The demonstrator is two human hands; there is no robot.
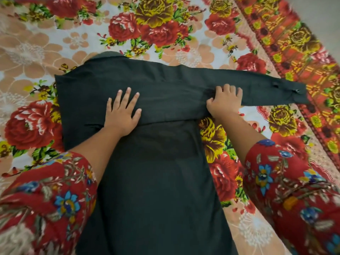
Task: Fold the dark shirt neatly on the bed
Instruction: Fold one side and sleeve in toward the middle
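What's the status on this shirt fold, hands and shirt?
Left hand flat, pressing dark shirt. Right hand gripping sleeve stretched rightward. Nothing else on floral bedspread.

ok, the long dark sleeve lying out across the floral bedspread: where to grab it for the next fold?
Probably at the cuff end of the dark shirt's long sleeve, coming from the right. It lies flat and free past the right hand, which bunches the sleeve near the body's edge; the left hand lies flat on the body.

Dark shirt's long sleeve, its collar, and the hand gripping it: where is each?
Dark shirt's long sleeve (266, 87), head view: mid-sleeve cloth.
Dark shirt's collar (108, 55), head view: collar edge.
Right hand (225, 100), head view: back of hand.
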